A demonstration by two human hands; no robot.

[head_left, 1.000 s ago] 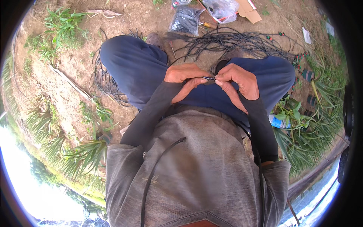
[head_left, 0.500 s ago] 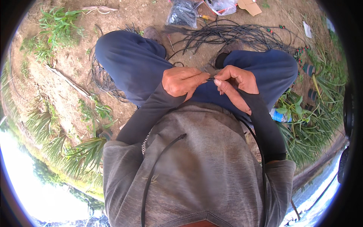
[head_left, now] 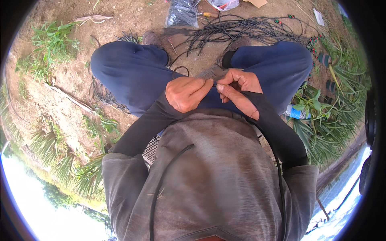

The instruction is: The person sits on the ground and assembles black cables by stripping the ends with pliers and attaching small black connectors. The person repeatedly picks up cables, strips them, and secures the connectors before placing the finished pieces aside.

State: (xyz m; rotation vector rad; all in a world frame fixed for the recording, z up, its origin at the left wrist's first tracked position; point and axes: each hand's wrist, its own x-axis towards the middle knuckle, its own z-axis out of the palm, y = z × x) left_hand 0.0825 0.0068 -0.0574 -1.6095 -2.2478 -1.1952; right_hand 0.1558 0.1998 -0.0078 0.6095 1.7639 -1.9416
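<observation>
In front of my lap both hands meet, fingertips almost touching. My left hand (head_left: 185,94) is closed in a pinch, and my right hand (head_left: 243,89) pinches just beside it. Between them shows a short bit of thin black tubing (head_left: 214,85); most of it is hidden by the fingers. A black loop (head_left: 181,69) curves out above my left hand, perhaps part of the same piece. Beyond my feet lies a loose heap of thin black tubing (head_left: 237,33), with small red and green pieces (head_left: 313,42) at its right end.
Farther off on the bare soil are a clear bag of black items (head_left: 182,14), another plastic bag (head_left: 223,4) and a yellow-handled tool (head_left: 208,15). More black tubing (head_left: 105,95) lies left of my leg. Leafy plants and a blue-labelled bottle (head_left: 296,112) are at right.
The whole view has shifted a little, so the ground things sit higher and farther left. Both hands keep their pinch close together, with only a slight change in the fingers.
</observation>
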